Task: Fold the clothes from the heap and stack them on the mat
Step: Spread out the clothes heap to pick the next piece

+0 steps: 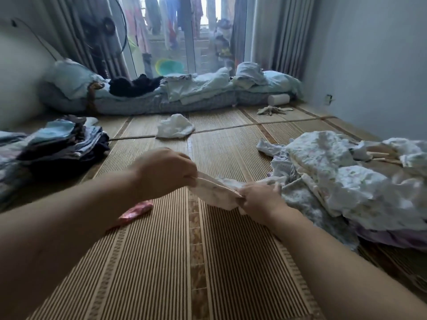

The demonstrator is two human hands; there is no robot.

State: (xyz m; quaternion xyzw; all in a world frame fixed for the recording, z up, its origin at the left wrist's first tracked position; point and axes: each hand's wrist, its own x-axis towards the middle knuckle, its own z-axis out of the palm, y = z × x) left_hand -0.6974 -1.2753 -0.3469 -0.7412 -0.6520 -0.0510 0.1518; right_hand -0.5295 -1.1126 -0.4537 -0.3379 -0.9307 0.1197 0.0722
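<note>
A small pale printed garment [213, 191] hangs stretched between my two hands just above the striped woven mat [161, 262]. My left hand [165, 170] pinches its left end and my right hand [260, 199] grips its right end. To the right lies the heap of pale, crumpled clothes [342, 183], touching the garment's right side. A stack of folded clothes [60, 146] in blue and dark colours sits on the mat at the left.
A small pink folded piece [136, 211] lies on the mat under my left forearm. A white crumpled cloth [175, 127] and a beige cloth [272, 110] lie farther off. Bedding [184, 93] lines the far wall by the glass door. Wooden clothes pegs [379, 155] rest on the heap.
</note>
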